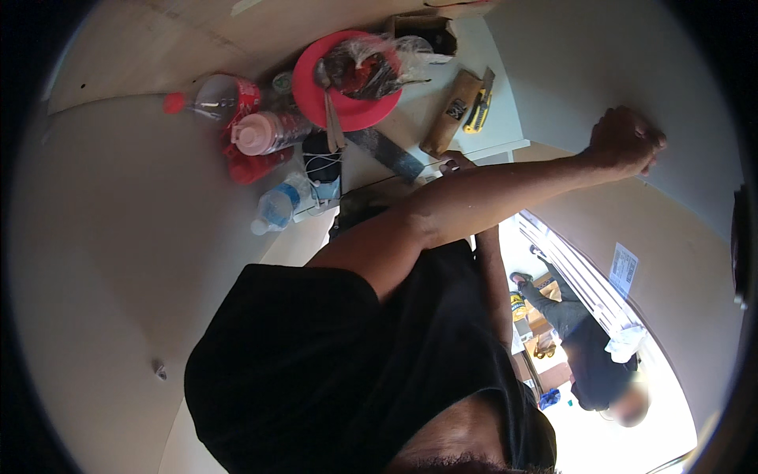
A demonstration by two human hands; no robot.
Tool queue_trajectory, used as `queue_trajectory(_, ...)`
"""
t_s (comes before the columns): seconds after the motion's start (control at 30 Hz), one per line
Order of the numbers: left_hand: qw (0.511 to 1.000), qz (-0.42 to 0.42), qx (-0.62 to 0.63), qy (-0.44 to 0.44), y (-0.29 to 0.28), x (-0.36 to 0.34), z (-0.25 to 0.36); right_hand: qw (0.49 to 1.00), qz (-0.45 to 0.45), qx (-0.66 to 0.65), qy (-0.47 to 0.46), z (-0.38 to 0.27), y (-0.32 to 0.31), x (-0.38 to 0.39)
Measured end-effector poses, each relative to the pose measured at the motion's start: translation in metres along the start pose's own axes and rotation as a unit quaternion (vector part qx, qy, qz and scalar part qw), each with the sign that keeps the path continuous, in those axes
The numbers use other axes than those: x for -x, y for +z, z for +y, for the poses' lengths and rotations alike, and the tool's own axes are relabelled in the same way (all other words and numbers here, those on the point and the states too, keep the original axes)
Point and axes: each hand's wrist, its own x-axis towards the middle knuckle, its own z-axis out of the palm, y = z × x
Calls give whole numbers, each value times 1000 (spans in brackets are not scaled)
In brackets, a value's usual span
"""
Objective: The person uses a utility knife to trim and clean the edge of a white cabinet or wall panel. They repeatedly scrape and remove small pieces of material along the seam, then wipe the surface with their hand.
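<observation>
My left arm crosses the view to the right, and its hand (628, 144) is closed in a fist against the pale wall (600, 59). Whatever that fist holds, if anything, is hidden. Behind the left forearm, my right hand (452, 163) shows only in part at the table's front edge, its fingers curled. What lies in them cannot be made out. Nearest to it are a brown wrapped packet (450, 114), a yellow utility knife (478, 110) with its blade out, and a dark grey flat strip (387, 154).
A pink-red plate (309, 75) bearing a plastic bag stands on the white table (482, 55). Around it are an open box (430, 31), a red-capped bottle (209, 101), a pink-lidded bottle (264, 133) and a water bottle (278, 205). Lower right, another person (592, 351) is beyond an opening.
</observation>
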Motion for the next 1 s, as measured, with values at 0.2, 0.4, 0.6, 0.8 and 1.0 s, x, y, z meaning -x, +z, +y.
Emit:
queue_trajectory(0.2,1000,-15,-22,12,-3,-4,-5,999,39,-4,19,13,0,6)
queue_trajectory(0.4,997,-71,23,16,-14,-20,-18,987,154,18,49,23,-17,-38)
queue_trajectory(0.6,990,-100,-80,64,-28,-23,-7,963,259,6,79,-27,-30,-125)
queue_trajectory(0.8,990,-56,-126,40,-20,-20,4,964,223,21,141,-69,-38,-152)
queue_trajectory(1.0,992,-70,-98,47,-19,-19,5,967,202,46,147,-56,-45,-169)
